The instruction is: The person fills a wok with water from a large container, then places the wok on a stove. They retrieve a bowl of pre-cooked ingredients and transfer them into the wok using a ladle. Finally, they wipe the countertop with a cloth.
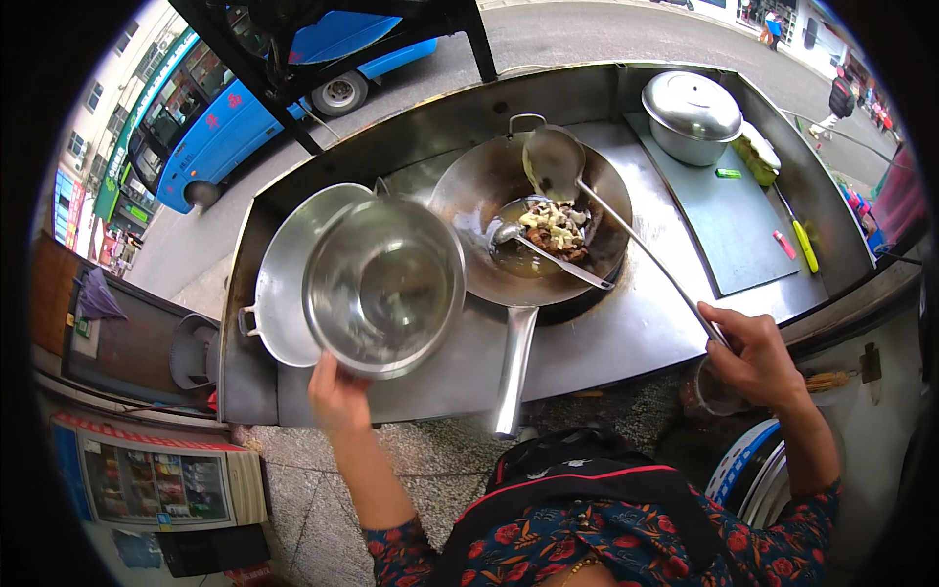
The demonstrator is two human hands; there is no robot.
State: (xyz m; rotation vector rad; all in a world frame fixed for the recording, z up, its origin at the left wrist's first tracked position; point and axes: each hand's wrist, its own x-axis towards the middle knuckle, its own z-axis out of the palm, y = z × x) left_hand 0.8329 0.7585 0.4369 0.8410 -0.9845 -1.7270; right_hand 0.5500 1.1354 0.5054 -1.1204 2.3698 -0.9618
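Note:
My left hand [340,396] grips the near rim of a shiny steel bowl [334,293], tilted so I look into it; no food is visible inside. Below it is a wide aluminium pan [282,257] with side handles, partly hidden by the bowl. In my right hand [755,359] is the long metal handle of a round ladle or skimmer [554,161], its head over the wok's far side. The wok [469,183] holds liquid and a heap of pale and brown food pieces [555,227]. A metal spoon [557,260] lies across the wok, bowl end in the liquid.
The wok's metal handle [519,367] juts towards me over the counter edge. On a grey-green board [733,213] at right are a lidded aluminium pot [693,117] and a green lighter [728,173]. A yellow-handled knife [803,246] lies beside it. A raised metal wall [396,139] borders the counter.

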